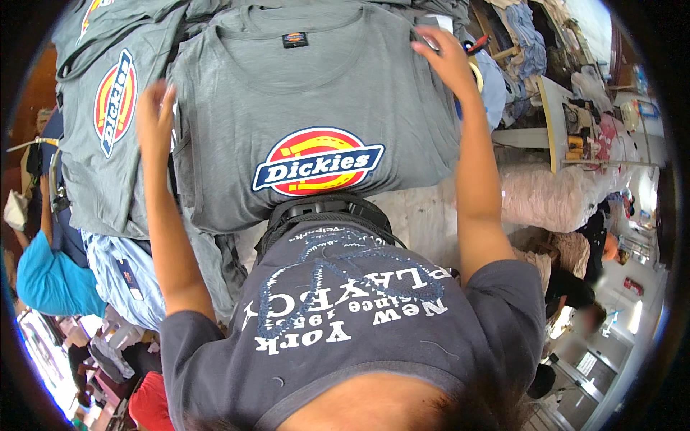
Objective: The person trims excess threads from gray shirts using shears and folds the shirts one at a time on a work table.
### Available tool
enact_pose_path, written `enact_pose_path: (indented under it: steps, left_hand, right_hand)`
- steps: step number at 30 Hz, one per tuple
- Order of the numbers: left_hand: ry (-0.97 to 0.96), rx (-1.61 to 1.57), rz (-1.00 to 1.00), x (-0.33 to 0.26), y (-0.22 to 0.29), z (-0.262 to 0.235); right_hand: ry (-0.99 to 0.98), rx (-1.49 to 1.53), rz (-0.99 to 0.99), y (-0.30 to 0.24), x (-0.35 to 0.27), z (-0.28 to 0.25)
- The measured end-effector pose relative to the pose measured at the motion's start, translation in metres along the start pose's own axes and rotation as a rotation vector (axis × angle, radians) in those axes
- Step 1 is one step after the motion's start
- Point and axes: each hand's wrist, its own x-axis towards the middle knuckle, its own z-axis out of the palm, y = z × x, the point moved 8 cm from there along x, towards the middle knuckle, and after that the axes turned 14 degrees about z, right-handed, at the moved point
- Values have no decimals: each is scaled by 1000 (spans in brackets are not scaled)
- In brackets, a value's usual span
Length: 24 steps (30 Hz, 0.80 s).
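Observation:
A grey T-shirt [302,108] with a wide round neckline and a red, yellow and blue printed emblem lies spread in front of me, on a thick stack of grey shirts. My left hand [156,115] is beside its left edge, thumb and forefinger apart, with nothing visible between them. Over the shirt's far right shoulder, my right hand [449,61] is closed around a small metal tool [432,43] that looks like thread snips; the fingers cover most of it. The dark neck label [295,39] faces up at the far middle.
More grey shirts with the same emblem [115,104] lie at the left, above light blue garments [129,276]. A red-handled tool [477,44] and a yellowish roll [476,75] are beyond my right wrist. A person in a blue top [57,276] is at the left.

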Motion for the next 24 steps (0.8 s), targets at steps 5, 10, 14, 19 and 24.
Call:
enact_pose_path:
  steps: [5, 10, 14, 19, 24]
  left_hand:
    - [-173, -148, -295, -151, 17, -42]
    - [-218, -219, -508, -233, 18, -33]
    - [-257, -448, -599, -231, 18, -25]
    - [-197, -571, -589, -220, 19, -33]
    - [26, -687, -655, -230, 2, -44]
  right_hand:
    - [-434, 349, 718, 58, -162, -49]
    - [-439, 481, 847, 54, -240, -50]
    - [-378, 575, 840, 47, -247, -33]
    - [-318, 601, 852, 33, -245, -29]
    - [-227, 590, 741, 70, -254, -30]
